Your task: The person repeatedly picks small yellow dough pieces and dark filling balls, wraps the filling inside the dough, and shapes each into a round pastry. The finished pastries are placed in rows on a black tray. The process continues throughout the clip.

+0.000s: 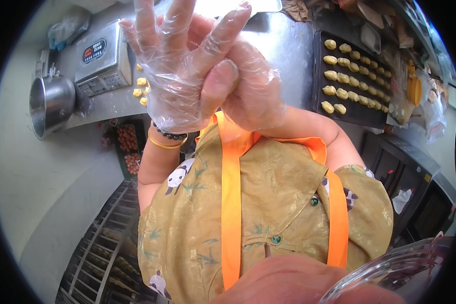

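Note:
Both hands wear clear plastic film gloves and are raised above a stainless-steel worktable (296,45). My left hand (174,76) has its fingers spread, with nothing held in them; a dark bead bracelet (171,133) and a gold-coloured bangle (163,144) circle that wrist. My right hand (250,83) clasps the left hand near the base of its thumb, the right thumb lying across the gloved surface. Part of the right fingers is hidden behind the left hand. Small yellow dough pieces (141,81) lie on the table just left of the hands.
At right, a dark baking tray (317,76) carries rows of shaped dough pieces (353,81). A metal box (117,60) and a steel pot (59,102) stand at left. Eggs (127,138) sit below the table, near a metal rack (98,262). A dark appliance (406,163) stands lower right.

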`<state>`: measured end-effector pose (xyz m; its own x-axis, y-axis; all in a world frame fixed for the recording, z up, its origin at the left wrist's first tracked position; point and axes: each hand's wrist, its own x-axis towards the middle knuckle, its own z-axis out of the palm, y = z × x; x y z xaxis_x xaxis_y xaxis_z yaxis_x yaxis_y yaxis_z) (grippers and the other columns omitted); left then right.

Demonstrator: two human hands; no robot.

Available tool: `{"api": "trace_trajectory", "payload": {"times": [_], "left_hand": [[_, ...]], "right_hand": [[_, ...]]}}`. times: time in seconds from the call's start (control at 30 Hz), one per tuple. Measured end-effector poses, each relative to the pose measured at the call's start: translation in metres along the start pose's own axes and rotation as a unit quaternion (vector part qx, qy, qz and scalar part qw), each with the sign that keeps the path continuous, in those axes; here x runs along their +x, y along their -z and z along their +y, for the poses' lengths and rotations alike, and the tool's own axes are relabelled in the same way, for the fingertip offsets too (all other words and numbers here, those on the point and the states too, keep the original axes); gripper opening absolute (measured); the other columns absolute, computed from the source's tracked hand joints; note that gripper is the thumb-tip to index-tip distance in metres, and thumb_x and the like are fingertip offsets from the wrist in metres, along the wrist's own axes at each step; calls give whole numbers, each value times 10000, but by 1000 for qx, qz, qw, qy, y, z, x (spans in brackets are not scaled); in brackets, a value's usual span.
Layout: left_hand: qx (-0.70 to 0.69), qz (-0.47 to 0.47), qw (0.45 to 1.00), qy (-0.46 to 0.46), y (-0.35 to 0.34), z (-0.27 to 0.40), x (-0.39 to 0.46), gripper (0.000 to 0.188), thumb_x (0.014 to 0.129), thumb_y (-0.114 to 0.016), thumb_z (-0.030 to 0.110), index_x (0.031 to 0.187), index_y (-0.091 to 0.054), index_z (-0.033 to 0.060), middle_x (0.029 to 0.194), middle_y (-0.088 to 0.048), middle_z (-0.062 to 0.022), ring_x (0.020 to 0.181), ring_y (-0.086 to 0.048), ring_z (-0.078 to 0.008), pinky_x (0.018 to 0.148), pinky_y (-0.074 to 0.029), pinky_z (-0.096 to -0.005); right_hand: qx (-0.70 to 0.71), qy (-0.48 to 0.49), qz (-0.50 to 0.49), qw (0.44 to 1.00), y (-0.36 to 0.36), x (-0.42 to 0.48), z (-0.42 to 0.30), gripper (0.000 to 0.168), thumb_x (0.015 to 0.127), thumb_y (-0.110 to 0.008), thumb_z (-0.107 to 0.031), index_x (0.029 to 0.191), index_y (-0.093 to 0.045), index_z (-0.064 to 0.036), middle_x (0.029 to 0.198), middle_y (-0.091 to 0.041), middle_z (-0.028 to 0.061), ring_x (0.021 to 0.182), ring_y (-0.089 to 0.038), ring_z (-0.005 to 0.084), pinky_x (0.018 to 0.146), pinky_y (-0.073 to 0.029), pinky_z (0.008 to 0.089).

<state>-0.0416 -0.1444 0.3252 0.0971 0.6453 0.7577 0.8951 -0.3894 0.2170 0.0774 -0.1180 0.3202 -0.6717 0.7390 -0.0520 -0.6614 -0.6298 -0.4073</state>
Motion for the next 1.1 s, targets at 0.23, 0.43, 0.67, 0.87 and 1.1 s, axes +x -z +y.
{"api": "trace_trajectory", "payload": {"times": [0.23,0.43,0.67,0.87,1.1], "left_hand": [[-105,51,991,66,-26,18,-12,665,1052,-436,500,1548,-405,57,1644,-223,-228,1498,-293,-380,1193,-280,-467],[-127,-35,987,93,-51,5,-25,516,1070,-470,269,1563,-422,125,1678,-106,-200,1460,-321,-304,1174,-282,-403],[-649,40,649,396,-102,4,-50,883,919,-751,86,1609,-202,45,1223,-633,-89,1088,-610,-130,992,-479,-275],[-541,-80,761,348,-155,22,-91,424,948,-722,129,1344,-619,16,1274,-664,-94,1050,-629,-148,955,-501,-274],[-730,-206,512,403,-186,61,-86,593,944,-723,293,1430,-511,28,1318,-591,-85,1180,-578,-188,1010,-473,-315]], "right_hand": [[-440,271,-61,854,22,7,-8,633,1055,-489,-497,1420,-501,20,1337,-625,125,1238,-598,222,1083,-451,318],[-139,71,98,983,31,23,-4,479,1072,-384,-359,1260,-631,5,1224,-671,141,1105,-653,239,1020,-507,350],[7,80,189,979,73,32,3,337,990,-595,-353,779,-608,-91,780,-672,58,670,-618,178,656,-543,324],[29,147,357,922,131,5,0,220,942,-664,-277,802,-594,-122,725,-576,-2,655,-579,118,611,-502,271],[107,203,368,901,142,-54,-39,614,1020,-424,-604,856,-648,-56,751,-657,82,739,-644,215,744,-559,361]]}}
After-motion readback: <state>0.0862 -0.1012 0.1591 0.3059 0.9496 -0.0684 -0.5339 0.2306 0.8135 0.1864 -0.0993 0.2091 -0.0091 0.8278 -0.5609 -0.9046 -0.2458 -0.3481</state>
